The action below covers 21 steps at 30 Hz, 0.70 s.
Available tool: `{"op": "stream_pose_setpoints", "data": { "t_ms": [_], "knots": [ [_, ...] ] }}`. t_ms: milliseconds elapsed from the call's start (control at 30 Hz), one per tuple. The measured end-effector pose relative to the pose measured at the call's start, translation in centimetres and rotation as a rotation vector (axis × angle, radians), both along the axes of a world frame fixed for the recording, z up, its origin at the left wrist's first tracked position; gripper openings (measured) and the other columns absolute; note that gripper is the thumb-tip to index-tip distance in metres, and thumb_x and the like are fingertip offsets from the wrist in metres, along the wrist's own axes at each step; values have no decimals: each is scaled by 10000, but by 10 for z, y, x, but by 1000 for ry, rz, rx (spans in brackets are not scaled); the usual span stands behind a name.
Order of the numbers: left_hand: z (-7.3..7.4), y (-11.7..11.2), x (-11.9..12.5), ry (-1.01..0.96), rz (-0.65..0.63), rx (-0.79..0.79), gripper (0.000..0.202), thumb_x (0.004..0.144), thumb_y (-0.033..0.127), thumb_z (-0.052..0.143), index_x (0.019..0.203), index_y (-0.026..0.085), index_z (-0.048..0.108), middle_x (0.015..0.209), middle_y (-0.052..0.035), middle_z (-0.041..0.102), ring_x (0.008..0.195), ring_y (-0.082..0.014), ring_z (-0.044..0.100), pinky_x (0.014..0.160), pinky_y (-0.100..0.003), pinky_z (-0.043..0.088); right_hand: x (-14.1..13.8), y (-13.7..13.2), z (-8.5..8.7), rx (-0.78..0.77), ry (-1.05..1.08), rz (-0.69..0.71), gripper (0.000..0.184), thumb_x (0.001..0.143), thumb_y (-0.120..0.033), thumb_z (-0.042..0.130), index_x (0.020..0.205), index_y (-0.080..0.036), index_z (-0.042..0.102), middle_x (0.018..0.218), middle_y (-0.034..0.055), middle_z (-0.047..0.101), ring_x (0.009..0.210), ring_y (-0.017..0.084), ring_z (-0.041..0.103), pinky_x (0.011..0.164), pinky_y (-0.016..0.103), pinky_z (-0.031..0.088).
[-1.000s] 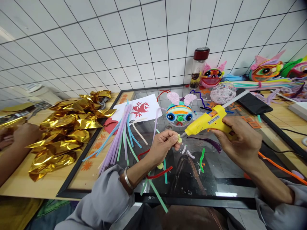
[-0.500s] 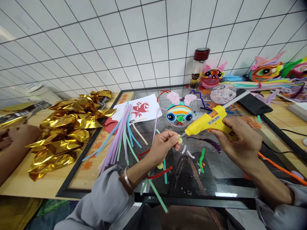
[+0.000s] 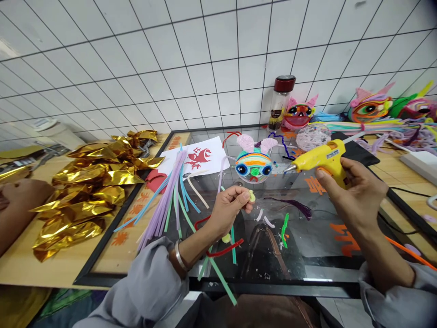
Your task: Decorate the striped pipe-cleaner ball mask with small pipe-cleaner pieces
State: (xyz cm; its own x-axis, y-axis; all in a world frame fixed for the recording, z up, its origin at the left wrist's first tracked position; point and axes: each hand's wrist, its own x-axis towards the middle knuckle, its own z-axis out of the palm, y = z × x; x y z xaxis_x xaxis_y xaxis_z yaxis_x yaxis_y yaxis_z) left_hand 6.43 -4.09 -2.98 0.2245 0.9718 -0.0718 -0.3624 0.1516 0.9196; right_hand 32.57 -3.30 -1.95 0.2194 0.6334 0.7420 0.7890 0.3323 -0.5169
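Observation:
My left hand [image 3: 229,207] is closed, pinching a small yellow-green coiled piece [image 3: 251,196] between thumb and fingertips above the glass table top [image 3: 317,237]. My right hand [image 3: 355,193] grips a yellow hot glue gun [image 3: 319,158], its nozzle pointing left, held apart from the piece. Just beyond my left hand sits a striped pipe-cleaner ball figure [image 3: 254,163] with pink ears and blue eyes. Pastel pipe cleaners [image 3: 170,191] fan out to the left of my left hand.
Crumpled gold foil [image 3: 92,182] lies on the wooden table at left, where another person's hand [image 3: 20,200] rests. A white sheet with a red cut-out [image 3: 200,157], a red-capped jar [image 3: 282,102], colourful masks [image 3: 370,107] and a black tablet [image 3: 363,155] stand behind. Short pipe-cleaner scraps litter the glass.
My right hand has drawn the glue gun up and to the right, away from the piece in my left hand. The left hand has stayed almost in place.

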Motion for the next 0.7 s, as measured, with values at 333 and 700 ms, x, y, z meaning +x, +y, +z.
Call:
{"op": "stream_pose_setpoints", "data": {
  "t_ms": [333,700],
  "knots": [
    [0,-1,0,39,77,21,306,640,385,800,715,134,643,604,20,591,539,-71,496,539,-212,395,33,25,-27,-375,-327,-359,435,739,-496,580,917,-105,649,796,146,660,734,275,603,602,350,431],
    [1,-1,1,42,65,12,293,653,383,783,727,136,646,592,21,570,537,-72,472,546,-226,366,28,23,-30,-631,-578,-438,389,824,-434,527,885,-65,633,853,234,668,795,339,645,658,413,453]
  ]
}}
